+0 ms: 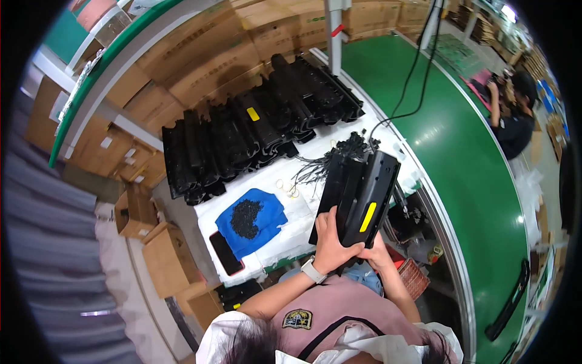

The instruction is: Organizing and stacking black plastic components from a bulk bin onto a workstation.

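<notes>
Both my hands grip a long black plastic housing (371,188) with a yellow strip, tilted above the table's right front corner. My left hand (332,246), with a white watch on the wrist, lies over its lower left part, fingers spread across the dark surface. At the lower right end, my right hand (378,253) wraps underneath, and most of its fingers are hidden. Just behind the housing lies a heap of black cables with connectors (348,148). To the left, a pile of small black parts (246,219) rests on a blue cloth (273,212).
Rows of similar black housings (236,127) fill the back of the white table (209,209). A dark phone (227,253) lies at its left edge. Right of it runs a green conveyor belt (448,121) bearing a black part (508,300). Cartons (173,258) stand left; another person (515,115) sits beyond the belt.
</notes>
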{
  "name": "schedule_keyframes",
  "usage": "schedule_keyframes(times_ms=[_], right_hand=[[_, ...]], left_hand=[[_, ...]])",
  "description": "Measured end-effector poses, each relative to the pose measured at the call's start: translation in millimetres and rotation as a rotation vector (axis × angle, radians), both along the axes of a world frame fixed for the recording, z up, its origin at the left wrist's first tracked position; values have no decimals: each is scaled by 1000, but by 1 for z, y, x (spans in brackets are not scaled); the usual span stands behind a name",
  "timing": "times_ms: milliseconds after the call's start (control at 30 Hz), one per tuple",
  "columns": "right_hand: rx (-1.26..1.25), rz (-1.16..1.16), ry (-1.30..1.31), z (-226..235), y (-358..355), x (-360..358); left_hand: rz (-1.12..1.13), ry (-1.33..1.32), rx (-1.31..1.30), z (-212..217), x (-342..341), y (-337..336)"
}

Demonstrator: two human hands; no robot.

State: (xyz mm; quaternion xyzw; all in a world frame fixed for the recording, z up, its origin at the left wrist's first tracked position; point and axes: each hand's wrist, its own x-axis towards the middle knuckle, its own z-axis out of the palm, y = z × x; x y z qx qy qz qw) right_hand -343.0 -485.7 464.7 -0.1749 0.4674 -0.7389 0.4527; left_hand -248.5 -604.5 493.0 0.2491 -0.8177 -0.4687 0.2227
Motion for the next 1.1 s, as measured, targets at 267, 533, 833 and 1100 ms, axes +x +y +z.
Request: schedule_keyframes(times_ms=[267, 533, 833, 1100], right_hand=[[-146, 472, 171, 42, -140, -120], [-290, 580, 110, 84, -334, -129], [41, 535, 503, 48, -408, -135], [311, 433, 1208, 74, -395, -134]], left_hand=[[466, 11, -191, 63, -75, -82], [812, 204, 42, 77, -85, -280], [610, 278, 593, 57, -80, -331], [540, -15, 254, 25, -82, -364]])
